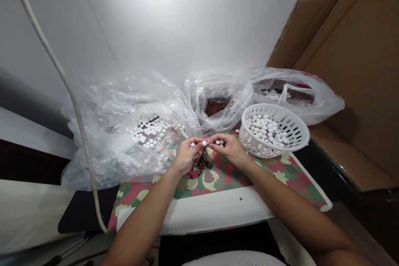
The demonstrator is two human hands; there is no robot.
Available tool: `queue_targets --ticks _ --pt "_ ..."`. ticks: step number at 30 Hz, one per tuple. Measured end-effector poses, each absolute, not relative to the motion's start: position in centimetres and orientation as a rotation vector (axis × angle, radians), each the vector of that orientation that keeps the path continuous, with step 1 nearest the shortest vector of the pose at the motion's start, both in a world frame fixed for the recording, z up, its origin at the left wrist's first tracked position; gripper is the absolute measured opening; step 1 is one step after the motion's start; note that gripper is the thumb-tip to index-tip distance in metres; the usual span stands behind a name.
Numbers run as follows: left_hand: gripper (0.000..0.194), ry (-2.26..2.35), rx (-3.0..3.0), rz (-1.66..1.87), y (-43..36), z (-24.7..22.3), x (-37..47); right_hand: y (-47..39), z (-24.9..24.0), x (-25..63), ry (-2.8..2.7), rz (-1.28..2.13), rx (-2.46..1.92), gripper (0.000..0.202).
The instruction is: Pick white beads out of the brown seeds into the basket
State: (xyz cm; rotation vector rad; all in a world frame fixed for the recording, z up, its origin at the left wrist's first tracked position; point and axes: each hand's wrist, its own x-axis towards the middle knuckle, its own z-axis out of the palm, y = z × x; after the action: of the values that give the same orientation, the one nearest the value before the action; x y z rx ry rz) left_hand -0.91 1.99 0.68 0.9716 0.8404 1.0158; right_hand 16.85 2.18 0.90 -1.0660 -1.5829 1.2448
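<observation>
My left hand (187, 156) is closed, with a small white ball (204, 143) pinched at the tips of its thumb and forefinger. Another white ball (192, 145) shows inside its curled fingers. Close beside it, my right hand (230, 149) brings its pinched fingertips up to the same ball; whether it holds a further small part there is too fine to tell. A few white balls (219, 142) sit in the curl of the right hand. Beneath the hands, a small heap of reddish-brown bits (204, 163) lies on the patterned table cover (218, 181).
A large clear plastic bag (102, 133) with many white balls spreads on the left. Behind the hands, another bag (199, 87) holds brown bits (215, 108). A white basket (301, 133) of balls stands right, before a third bag (330, 102). A cable (73, 95) hangs left; cardboard (352, 70) stands right.
</observation>
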Motion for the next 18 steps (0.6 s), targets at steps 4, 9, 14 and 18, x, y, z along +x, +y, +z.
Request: queue_targets --ticks 4,9,14,18 --pt "0.054 0.848 0.954 1.033 1.86 0.63 -0.7 1.85 0.85 16.41 -1.595 1.133 -1.117 0.032" --pt "0.054 0.871 0.955 1.044 1.53 0.68 -0.49 1.61 0.9 16.2 -1.618 1.052 -1.149 0.033" --pt "0.054 0.884 0.976 1.058 1.34 0.51 -0.5 1.47 1.09 16.42 -1.623 1.058 -1.114 0.036" --pt "0.055 0.887 0.993 1.071 1.32 0.51 -0.56 1.25 1.51 16.41 -1.709 0.991 -1.035 0.033"
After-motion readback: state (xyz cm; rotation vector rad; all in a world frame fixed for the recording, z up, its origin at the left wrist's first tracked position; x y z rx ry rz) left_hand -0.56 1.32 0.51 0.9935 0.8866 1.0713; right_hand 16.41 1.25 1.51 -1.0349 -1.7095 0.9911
